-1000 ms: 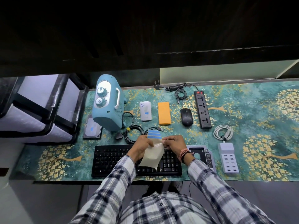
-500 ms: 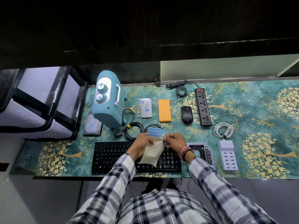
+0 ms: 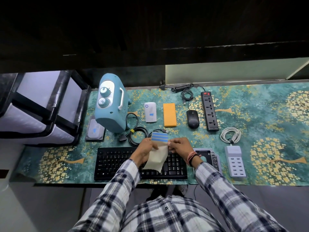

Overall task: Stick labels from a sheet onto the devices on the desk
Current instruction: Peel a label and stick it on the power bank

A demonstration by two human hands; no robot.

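Observation:
A label sheet [image 3: 158,151] with blue strips at its top end hangs above the black keyboard [image 3: 117,162]. My left hand [image 3: 146,150] grips the sheet's left side. My right hand [image 3: 179,147] pinches its right edge just below the blue strips. Behind lie a white power bank [image 3: 150,112] and a hard drive [image 3: 95,130], each carrying a small blue label. An orange power bank [image 3: 169,114], black mouse [image 3: 192,118], black power strip [image 3: 210,111], teal heater [image 3: 111,102], white USB charger [image 3: 235,160] and drive caddy [image 3: 211,155] show no label.
Coiled black cables [image 3: 136,135] lie between the heater and my hands. A white cable coil [image 3: 230,135] sits above the charger. The patterned green mat [image 3: 267,124] covers the desk. A white and black rack [image 3: 33,108] stands off the left edge.
My view has shifted slightly, so everything sits lower and closer. Both hands keep hold of the sheet; my right fingers have worked a little along its right edge.

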